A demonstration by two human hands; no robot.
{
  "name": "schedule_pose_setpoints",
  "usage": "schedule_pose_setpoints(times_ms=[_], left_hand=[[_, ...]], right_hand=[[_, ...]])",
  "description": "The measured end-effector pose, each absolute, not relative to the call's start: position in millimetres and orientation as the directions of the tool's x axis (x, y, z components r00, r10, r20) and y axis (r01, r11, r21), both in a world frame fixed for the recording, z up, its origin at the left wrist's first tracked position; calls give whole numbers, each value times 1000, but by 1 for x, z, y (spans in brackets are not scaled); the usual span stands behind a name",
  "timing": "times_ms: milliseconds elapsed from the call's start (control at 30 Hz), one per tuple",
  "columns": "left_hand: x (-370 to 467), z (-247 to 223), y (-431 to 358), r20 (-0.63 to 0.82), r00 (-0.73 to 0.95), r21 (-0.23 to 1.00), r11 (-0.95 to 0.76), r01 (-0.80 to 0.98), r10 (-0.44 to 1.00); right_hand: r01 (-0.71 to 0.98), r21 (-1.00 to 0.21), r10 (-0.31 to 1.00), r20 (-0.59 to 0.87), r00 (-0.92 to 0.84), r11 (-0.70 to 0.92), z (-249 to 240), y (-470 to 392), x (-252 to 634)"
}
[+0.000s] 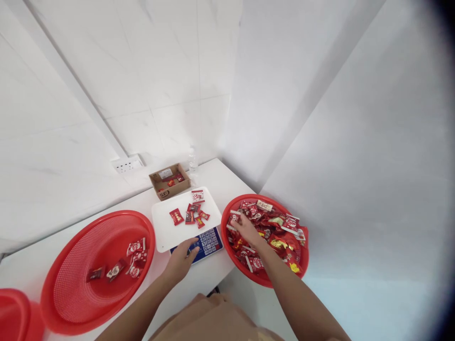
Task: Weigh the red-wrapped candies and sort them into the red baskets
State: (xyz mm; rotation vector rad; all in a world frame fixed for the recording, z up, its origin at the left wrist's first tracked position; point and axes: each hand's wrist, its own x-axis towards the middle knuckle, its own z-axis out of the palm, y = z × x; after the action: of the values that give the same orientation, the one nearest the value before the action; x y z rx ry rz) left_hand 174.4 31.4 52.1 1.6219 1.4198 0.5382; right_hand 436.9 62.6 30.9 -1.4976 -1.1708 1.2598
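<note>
My left hand (182,258) rests at the blue keypad (209,242) of a weighing scale, its fingers apart and holding nothing. On the scale's white tray (161,232) lie several small wrapped candies (190,218) and a red-and-white packet (198,196). Inside the red basket (227,246) on the right, my right hand (245,228) has its thumb and fingers closed around a red-and-white candy packet (235,215) near the left rim. Many red, gold and white wrapped candies (272,232) fill this basket.
To the left stands a larger red basket (71,241) holding several packets (137,258). Part of another red basket (26,308) shows at the lower left. A cardboard box (170,189) with candies and a clear bottle (192,159) stand by the wall, below a socket (128,164).
</note>
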Motion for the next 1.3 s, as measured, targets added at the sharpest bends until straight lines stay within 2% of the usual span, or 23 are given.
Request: schedule_pose_setpoints(times_ms=[67, 133, 233, 333, 433, 533, 733, 800, 900, 967, 1067, 1200, 1300], left_hand=[[187, 63, 34, -310, 308, 881, 149, 449, 900], [197, 72, 36, -349, 405, 918, 221, 330, 845], [206, 78, 36, -364, 512, 931, 296, 213, 778], [206, 77, 35, -387, 496, 922, 346, 176, 778], [200, 74, 35, -393, 381, 919, 364, 148, 837], [195, 68, 36, -398, 267, 918, 378, 123, 878], [187, 50, 39, -447, 197, 892, 451, 24, 873], [182, 42, 42, -448, 110, 894, 441, 81, 887], [174, 31, 50, -324, -26, 883, 313, 351, 946], [170, 24, 57, -170, 23, 833, 131, 537, 985], [168, 16, 67, -17, 208, 725, -131, 676, 978], [174, 14, 73, -22, 335, 573, -263, 777, 942], [179, 18, 78, -41, 321, 453, -268, 850, 946]], right_hand=[[29, -976, 961, -218, -173, -216, 47, 46, 419], [3, -963, 894, -251, -370, -270, 57, 32, 402], [40, -942, 809, -308, -501, -334, 60, 20, 381], [34, -932, 805, -330, -493, -361, 51, 17, 368], [51, -934, 840, -340, -422, -353, 43, 17, 361], [122, -938, 859, -347, -378, -325, 41, 18, 356], [217, -924, 878, -370, -304, -315, 37, 29, 343], [241, -904, 862, -414, -292, -353, 32, 38, 338], [266, -857, 833, -502, -232, -442, 25, 56, 331], [250, -844, 833, -522, -183, -474, 20, 68, 327], [231, -859, 862, -491, -126, -456, 11, 83, 322], [246, -873, 888, -452, -85, -421, 3, 89, 322], [267, -884, 908, -413, -65, -383, 0, 83, 326]])
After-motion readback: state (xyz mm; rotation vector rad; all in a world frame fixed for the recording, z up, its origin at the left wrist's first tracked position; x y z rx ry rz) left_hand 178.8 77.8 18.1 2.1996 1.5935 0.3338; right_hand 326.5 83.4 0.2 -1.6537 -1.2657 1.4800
